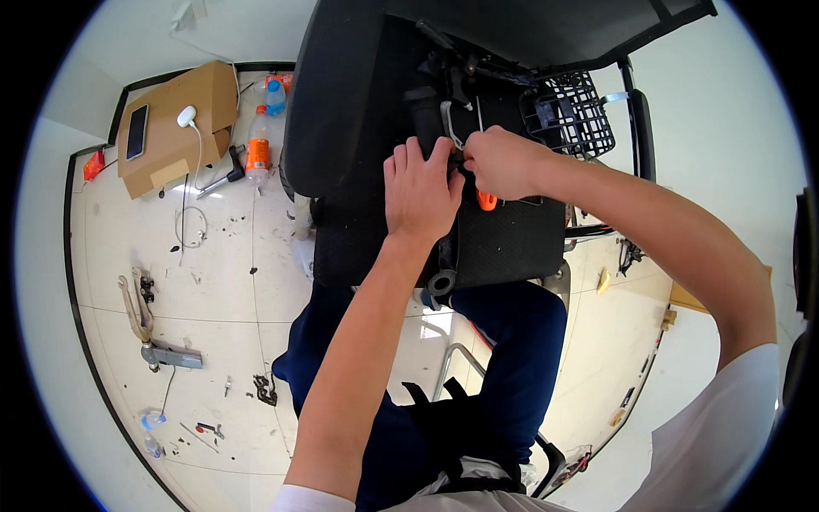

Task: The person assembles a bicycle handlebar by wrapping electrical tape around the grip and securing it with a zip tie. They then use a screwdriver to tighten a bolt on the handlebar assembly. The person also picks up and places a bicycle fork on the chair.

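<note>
A black bicycle handlebar part [447, 253] lies along the dark seat of a chair [512, 247] in front of me. My left hand [420, 192] is closed over its middle, just below a thick black grip [420, 104] and beside a silver brake lever [450, 119]. Touching the bar from the other side, my right hand [505, 162] is closed, its fingertips pinched close to my left thumb. Whatever those fingertips hold is hidden. An orange tool handle [486, 200] shows under the right hand, with a thin metal shaft [479, 111] above it.
Further black parts [461, 72] and a black lattice basket [580, 115] lie toward the chair's back. On the floor at left are a cardboard box [183, 111] bearing a phone [136, 132], an orange-labelled bottle [258, 149], a hammer [175, 354] and scattered small parts.
</note>
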`<state>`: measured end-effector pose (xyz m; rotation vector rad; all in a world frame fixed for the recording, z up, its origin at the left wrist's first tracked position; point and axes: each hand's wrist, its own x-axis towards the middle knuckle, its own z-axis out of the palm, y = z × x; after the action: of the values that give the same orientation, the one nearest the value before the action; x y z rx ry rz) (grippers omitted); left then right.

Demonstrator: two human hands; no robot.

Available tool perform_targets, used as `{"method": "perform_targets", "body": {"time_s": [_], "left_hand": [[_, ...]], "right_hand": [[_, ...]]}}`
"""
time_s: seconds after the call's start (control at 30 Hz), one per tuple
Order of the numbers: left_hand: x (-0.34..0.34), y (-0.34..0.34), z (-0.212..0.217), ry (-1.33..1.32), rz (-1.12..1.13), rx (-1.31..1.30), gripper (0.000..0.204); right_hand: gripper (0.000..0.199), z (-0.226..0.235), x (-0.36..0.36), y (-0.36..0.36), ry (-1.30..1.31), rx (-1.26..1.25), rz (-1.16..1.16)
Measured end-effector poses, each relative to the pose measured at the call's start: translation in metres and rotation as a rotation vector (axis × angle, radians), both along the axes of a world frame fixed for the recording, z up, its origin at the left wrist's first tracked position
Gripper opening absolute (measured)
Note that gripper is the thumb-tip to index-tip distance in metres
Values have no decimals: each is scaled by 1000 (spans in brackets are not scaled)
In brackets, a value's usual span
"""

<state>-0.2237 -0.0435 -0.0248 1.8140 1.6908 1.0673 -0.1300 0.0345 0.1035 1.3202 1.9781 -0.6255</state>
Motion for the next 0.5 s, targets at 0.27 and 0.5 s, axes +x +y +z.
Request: {"method": "perform_targets", "body": {"time_s": [0.27, 0.5], "left_hand": [[-6, -2, -2, -48, -12, -15, 32], [-4, -2, 5, -53, -11, 1, 32]], "right_hand": [[15, -12, 11, -17, -65, 244, 602], [23, 10, 16, -22, 263, 40, -332]]}}
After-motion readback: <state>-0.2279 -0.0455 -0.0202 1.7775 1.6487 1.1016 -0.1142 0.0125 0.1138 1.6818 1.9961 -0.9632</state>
